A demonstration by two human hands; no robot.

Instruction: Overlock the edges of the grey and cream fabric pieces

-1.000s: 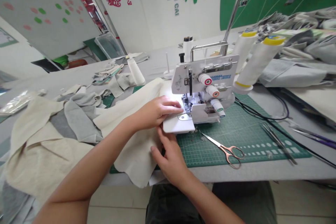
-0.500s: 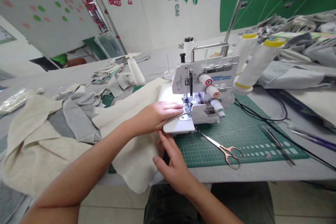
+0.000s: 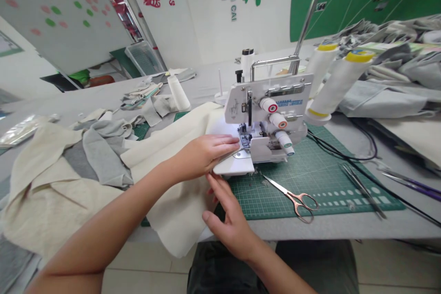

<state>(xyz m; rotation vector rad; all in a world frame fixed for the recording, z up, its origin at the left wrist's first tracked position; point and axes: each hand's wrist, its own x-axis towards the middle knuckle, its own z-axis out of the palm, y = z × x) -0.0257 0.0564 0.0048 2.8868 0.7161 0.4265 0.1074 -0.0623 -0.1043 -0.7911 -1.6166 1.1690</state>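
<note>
A white overlock sewing machine (image 3: 272,101) stands on a green cutting mat (image 3: 320,170). A cream fabric piece (image 3: 179,179) runs from the table's front edge up onto the machine bed. My left hand (image 3: 206,151) lies flat on the fabric, its fingers stretched toward the presser foot. Just in front of the machine bed, my right hand (image 3: 227,216) rests on the fabric's near edge with fingers extended and thumb apart. Neither hand grips anything.
Rose-gold scissors (image 3: 292,197) lie on the mat right of my hands. Tweezers (image 3: 361,188) and cables lie farther right. Two large thread cones (image 3: 334,82) stand behind the machine. Grey and cream fabric pieces (image 3: 86,156) are heaped at the left, more cloth at the back right.
My right hand has slid slightly toward me along the fabric's edge and flattened out. My left hand stays on the fabric by the presser foot.
</note>
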